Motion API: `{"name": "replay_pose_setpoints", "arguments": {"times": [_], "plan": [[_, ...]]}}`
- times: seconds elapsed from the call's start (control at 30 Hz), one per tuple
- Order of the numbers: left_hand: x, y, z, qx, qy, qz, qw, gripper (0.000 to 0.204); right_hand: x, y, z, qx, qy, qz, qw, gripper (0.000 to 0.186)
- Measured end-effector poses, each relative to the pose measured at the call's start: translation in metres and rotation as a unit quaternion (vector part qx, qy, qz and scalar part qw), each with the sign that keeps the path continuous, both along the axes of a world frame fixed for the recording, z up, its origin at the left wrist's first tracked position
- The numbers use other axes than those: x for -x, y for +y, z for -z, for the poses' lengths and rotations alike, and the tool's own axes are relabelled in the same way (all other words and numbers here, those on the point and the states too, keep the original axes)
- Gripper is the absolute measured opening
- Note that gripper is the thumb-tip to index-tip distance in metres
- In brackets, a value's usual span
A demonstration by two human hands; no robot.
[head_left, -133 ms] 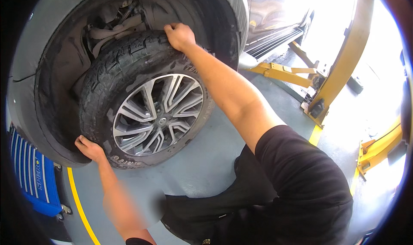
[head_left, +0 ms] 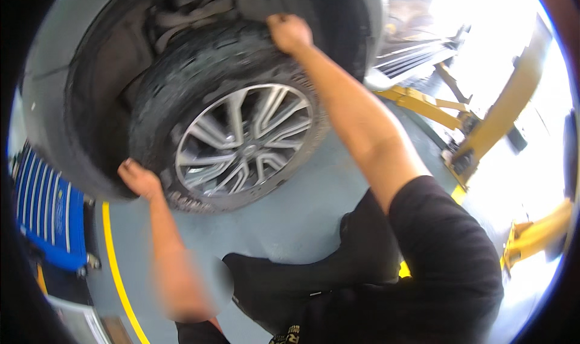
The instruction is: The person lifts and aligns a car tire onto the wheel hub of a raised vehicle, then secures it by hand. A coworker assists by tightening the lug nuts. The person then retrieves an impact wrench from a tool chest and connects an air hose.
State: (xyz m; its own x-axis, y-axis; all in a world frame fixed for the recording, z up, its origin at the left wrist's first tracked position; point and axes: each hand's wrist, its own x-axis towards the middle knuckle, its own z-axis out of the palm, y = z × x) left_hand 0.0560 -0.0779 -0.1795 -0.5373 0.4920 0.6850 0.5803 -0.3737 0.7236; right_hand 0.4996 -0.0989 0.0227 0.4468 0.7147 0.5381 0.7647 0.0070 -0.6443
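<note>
"Head view: position of the wheel [head_left: 249,151]?"

"Partly within the wheel arch [head_left: 90,84], below the suspension parts [head_left: 193,15], with spokes [head_left: 235,111] facing outward. Contact with the floor [head_left: 296,226]: not possible to tell. Fixing behind the spokes: likewise unclear, owing to blur."

"Condition of grip?"

"Right hand [head_left: 291,33]: curled over the upper tread of the tyre [head_left: 181,96], holding the wheel. Left hand [head_left: 140,180]: bent round the lower-left edge, also holding the wheel, with fingertips [head_left: 125,167] against the dark background of the arch. Overall: a wide, two-sided hold."

"Assessment of handling?"

"Sound in principle, on present evidence. Advisable: equal load on both sides, to limit twist. Guide by the outer tread rather than through the spokes. Watch the left fingertips especially: close to the arch edge, so probably most exposed to pinching. Take the weight through the legs [head_left: 302,274], with back straight and wheel at close reach. Check alignment with the arch before any firm push or pull."

"Surroundings?"

"Yellow lift arm [head_left: 423,105] well apart on the right; blue tool cabinet [head_left: 51,208] beyond the left hand, near the yellow line [head_left: 115,259]. Best to confirm footing before any shift of weight."
</note>
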Motion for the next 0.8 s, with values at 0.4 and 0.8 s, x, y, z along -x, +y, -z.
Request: {"name": "replay_pose_setpoints", "arguments": {"times": [0.4,0.8], "plan": [[0.002,0.006,-0.036,-0.035,0.019,-0.019,0.999,0.037,-0.011,0.015,-0.011,-0.036,-0.013,0.014,0.999,0.055],[0.005,0.004,-0.038,-0.021,-0.008,-0.003,1.000,0.028,-0.025,0.027,-0.003,-0.045,-0.007,0.005,0.999,0.054]]}}
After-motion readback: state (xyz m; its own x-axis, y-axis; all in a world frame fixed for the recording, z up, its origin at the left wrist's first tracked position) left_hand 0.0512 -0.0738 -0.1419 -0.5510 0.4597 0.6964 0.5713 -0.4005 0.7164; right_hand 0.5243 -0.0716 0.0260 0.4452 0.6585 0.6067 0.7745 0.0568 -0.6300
